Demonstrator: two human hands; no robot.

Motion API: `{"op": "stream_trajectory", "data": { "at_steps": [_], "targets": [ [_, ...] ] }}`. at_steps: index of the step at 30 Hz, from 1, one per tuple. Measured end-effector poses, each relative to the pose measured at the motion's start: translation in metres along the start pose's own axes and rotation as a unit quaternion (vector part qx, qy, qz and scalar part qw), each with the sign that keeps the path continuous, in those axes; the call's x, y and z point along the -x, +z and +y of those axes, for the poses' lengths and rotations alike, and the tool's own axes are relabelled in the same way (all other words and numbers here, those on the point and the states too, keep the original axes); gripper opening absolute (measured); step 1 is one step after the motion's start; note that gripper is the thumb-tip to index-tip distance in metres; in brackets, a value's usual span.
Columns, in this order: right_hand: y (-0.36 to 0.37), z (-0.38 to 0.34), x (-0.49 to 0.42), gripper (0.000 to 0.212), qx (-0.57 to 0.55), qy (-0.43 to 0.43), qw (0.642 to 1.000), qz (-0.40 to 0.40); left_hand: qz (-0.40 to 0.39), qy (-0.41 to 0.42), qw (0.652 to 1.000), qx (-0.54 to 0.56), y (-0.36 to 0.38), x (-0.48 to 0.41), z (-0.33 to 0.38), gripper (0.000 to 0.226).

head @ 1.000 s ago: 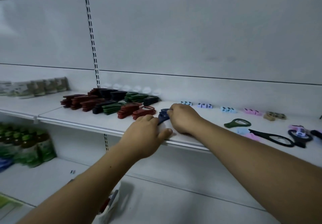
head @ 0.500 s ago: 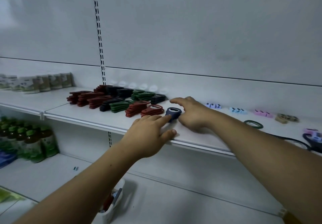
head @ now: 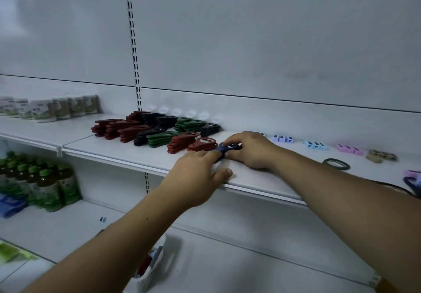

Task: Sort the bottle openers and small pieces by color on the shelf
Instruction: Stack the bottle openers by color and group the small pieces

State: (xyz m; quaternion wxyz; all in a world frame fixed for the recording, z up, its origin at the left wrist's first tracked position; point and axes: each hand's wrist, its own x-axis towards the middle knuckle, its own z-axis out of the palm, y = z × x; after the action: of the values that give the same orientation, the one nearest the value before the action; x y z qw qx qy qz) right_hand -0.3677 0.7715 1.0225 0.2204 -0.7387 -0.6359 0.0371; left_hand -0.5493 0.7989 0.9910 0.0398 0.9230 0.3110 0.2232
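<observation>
A dark blue bottle opener (head: 224, 149) lies on the white shelf (head: 127, 153), just right of the stacks of red openers (head: 182, 142), green openers (head: 159, 138) and black openers (head: 209, 129). My right hand (head: 249, 150) grips its far end with curled fingers. My left hand (head: 198, 174) rests on the shelf's front edge, its fingertips touching the opener's near end. Small pieces sit in groups along the back: lilac (head: 283, 138), light blue (head: 316, 145), pink (head: 349, 149), tan (head: 381, 156). A green opener (head: 336, 164) lies alone to the right.
Boxed goods (head: 47, 108) stand at the shelf's far left. Bottles with green caps (head: 41, 183) fill the lower shelf on the left. A white basket (head: 151, 267) stands on the lower shelf below my arms. Dark and purple items (head: 412, 182) lie at the right edge.
My right hand's fingers have curled round the blue opener, which has turned and lies flatter near the red stack. The view has shifted slightly left.
</observation>
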Motion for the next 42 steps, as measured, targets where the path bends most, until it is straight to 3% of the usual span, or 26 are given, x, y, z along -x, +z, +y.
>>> {"op": "stream_trajectory", "data": {
  "at_steps": [7, 12, 17, 20, 23, 30, 38, 42],
  "targets": [
    [0.003, -0.001, -0.002, 0.030, 0.013, -0.011, 1.000, 0.010, 0.024, -0.002, 0.999, -0.037, 0.000, 0.003, -0.001, 0.041],
    [0.003, 0.001, -0.002, 0.031, 0.021, -0.010, 1.000, 0.001, 0.160, -0.003, 0.987, -0.012, -0.007, -0.008, -0.028, 0.035],
    [0.006, 0.002, -0.007, 0.031, 0.029, -0.014, 0.999, 0.001, 0.066, -0.018, 0.996, -0.051, -0.008, -0.016, -0.039, 0.036],
    [0.007, 0.001, -0.008, 0.031, 0.024, -0.013, 1.000, -0.003, 0.077, -0.036, 0.996, -0.035, -0.005, -0.015, -0.040, 0.044],
    [0.005, 0.001, -0.008, 0.032, 0.029, -0.016, 0.999, -0.013, 0.096, -0.022, 0.994, -0.036, -0.005, -0.013, -0.037, 0.037],
    [-0.019, 0.015, 0.010, 0.055, 0.048, 0.014, 0.999, 0.003, 0.088, 0.026, 0.995, -0.033, -0.015, -0.015, -0.001, 0.036],
    [-0.089, 0.087, 0.067, 0.054, 0.100, 0.130, 0.986, 0.030, -0.067, 0.066, 0.995, 0.024, -0.002, -0.046, 0.093, 0.048],
    [-0.106, 0.128, 0.105, 0.052, 0.129, 0.194, 0.972, 0.003, -0.129, 0.054, 0.988, 0.064, 0.016, -0.064, 0.135, 0.054]
  ]
}}
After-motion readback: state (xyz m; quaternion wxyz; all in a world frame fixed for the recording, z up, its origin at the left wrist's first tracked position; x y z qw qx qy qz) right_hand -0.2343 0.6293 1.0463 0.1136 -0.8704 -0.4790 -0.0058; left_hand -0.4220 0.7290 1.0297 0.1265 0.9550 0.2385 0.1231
